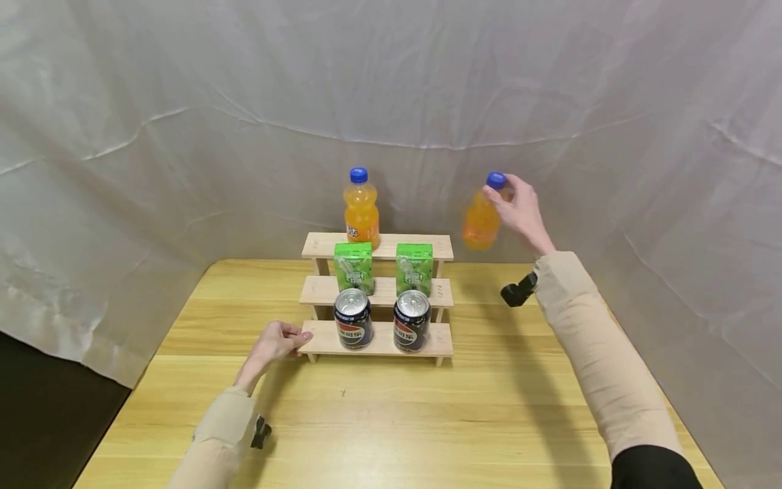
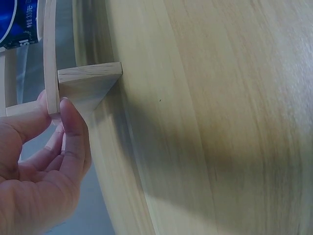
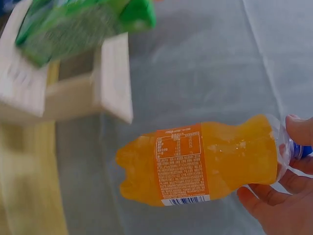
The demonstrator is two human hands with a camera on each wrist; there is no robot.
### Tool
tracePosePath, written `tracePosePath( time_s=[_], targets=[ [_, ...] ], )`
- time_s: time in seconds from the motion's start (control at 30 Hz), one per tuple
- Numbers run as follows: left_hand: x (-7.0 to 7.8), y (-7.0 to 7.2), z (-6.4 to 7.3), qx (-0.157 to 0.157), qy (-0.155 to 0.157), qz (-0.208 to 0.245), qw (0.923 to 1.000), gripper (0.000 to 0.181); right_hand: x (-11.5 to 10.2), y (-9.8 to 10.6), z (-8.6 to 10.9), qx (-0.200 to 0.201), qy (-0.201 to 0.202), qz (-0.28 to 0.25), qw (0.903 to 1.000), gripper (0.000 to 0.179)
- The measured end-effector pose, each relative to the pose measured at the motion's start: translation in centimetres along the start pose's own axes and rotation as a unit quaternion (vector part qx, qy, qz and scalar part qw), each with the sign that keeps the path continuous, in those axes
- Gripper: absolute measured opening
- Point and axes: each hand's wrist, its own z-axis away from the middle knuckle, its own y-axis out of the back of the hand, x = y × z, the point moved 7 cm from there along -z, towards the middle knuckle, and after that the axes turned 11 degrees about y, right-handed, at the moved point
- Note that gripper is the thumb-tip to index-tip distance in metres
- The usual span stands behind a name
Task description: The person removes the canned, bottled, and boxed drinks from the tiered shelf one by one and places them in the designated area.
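My right hand [image 1: 519, 209] grips an orange soda bottle [image 1: 480, 221] by its neck, just under the blue cap. The bottle is in the air, tilted a little, to the right of the wooden three-step rack [image 1: 379, 348]. In the right wrist view the bottle's label [image 3: 182, 166] faces the camera. My left hand [image 1: 276, 345] pinches the left end of the rack's lowest shelf [image 2: 51, 58] between thumb and fingers. A second orange soda bottle [image 1: 362, 210] stands on the top shelf, left of its middle.
Two green drink boxes, a left one [image 1: 354, 267] and a right one [image 1: 414, 269], stand on the middle shelf. Two dark cola cans, a left one [image 1: 353, 319] and a right one [image 1: 411, 320], stand on the lowest. A grey cloth [image 1: 391, 81] hangs behind the wooden table [image 1: 379, 435].
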Motion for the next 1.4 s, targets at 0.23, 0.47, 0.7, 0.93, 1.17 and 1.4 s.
tracePosePath(
  time_s=[0.23,0.47,0.7,0.93,1.17,1.4],
  targets=[
    [0.0,0.0,-0.1,-0.001,-0.003,0.004,1.0,0.043,4.6,1.2,2.9,0.0,-0.022,0.022,0.9995,0.046],
    [-0.1,0.1,0.0,0.002,-0.002,0.011,0.9999,0.043,9.2,0.7,5.9,-0.007,-0.086,-0.001,0.9963,0.048],
    [-0.2,0.0,-0.1,0.0,0.004,0.018,0.9998,0.04,12.7,-0.2,8.2,-0.023,-0.141,-0.007,0.9897,0.051],
    [0.1,0.0,-0.1,0.0,-0.003,0.02,0.9998,0.038,14.6,-0.5,9.5,-0.031,-0.17,-0.01,0.9849,0.051],
    [0.0,0.1,-0.2,-0.016,-0.021,0.037,0.999,0.047,15.6,-0.7,9.9,-0.041,-0.183,-0.012,0.9821,0.054],
    [0.0,0.1,-0.1,-0.015,-0.017,0.032,0.9992,0.044,15.8,-0.9,9.8,-0.051,-0.186,-0.026,0.9809,0.055]
  ],
)
